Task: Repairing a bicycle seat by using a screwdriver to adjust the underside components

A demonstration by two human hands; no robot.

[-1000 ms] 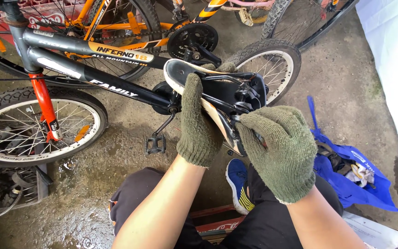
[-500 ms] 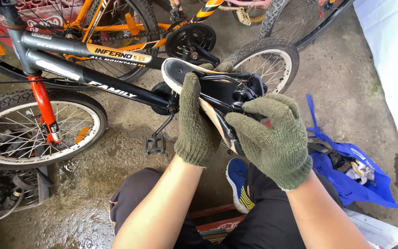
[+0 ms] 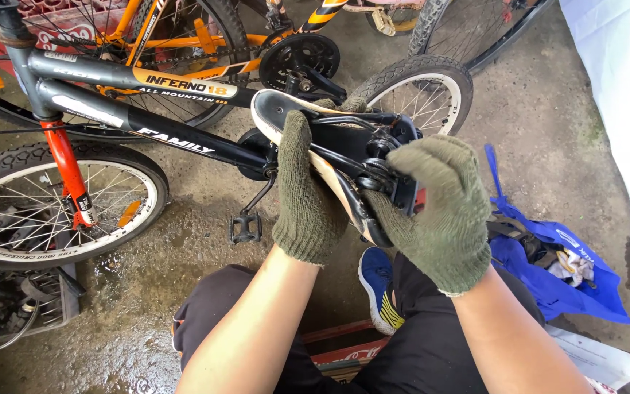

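Observation:
I hold a bicycle saddle (image 3: 344, 138) upside down in front of me, its black underside with rails and clamp facing up. My left hand (image 3: 304, 193), in an olive knit glove, grips the saddle's left side. My right hand (image 3: 439, 208), gloved the same way, closes on the clamp and bolt (image 3: 380, 171) at the saddle's right end. Behind the saddle stands a small black bicycle (image 3: 147, 131) with a red fork, its pedal (image 3: 245, 228) hanging low.
An orange bicycle (image 3: 184, 51) leans behind the black one. A blue bag (image 3: 555, 270) with tools lies open on the right. A crate of parts (image 3: 9, 306) sits at lower left. My blue shoe (image 3: 377, 284) rests on wet concrete. A white sheet (image 3: 621, 87) hangs right.
My right hand has slid further onto the saddle clamp and turned slightly. The left hand keeps the same grip on the saddle.

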